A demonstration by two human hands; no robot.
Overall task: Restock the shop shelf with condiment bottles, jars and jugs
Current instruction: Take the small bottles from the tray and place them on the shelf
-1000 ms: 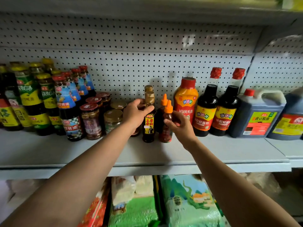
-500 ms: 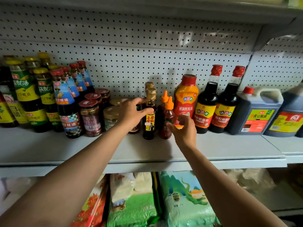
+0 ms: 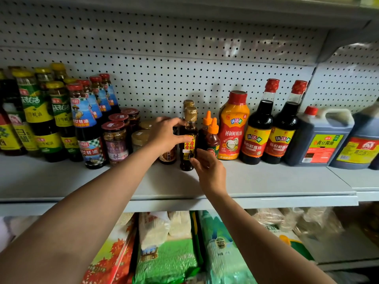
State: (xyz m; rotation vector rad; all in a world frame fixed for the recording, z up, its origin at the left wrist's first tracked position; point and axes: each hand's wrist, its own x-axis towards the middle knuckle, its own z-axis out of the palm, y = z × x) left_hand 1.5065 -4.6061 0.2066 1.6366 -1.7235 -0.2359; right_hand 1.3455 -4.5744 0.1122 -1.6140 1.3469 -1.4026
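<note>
— pegboard shelf [image 3: 266, 181]: where's the gold-capped bottle [image 3: 189, 138]?
— upright mid-shelf. my left hand [image 3: 166, 136] curls round its shoulder; my right hand [image 3: 209, 169] pinches its lower label.

Gold-capped dark bottle [image 3: 188, 140] between left thumb and right fingertips: glossy glass, metallic foil cap, glossy paper label. Just right of right fingers, orange-nozzle sauce bottles [image 3: 212, 138]: shiny plastic (nozzles smooth). Left of left fingers, jars [image 3: 114, 140]: clear glass, matt red lids. Shelf [image 3: 266, 181] below fingers: painted metal, smooth, matt grey. Pegboard back panel [image 3: 164, 78] beyond fingers: perforated painted metal. Soy sauce jug [image 3: 320, 138] far right: translucent plastic.
</note>
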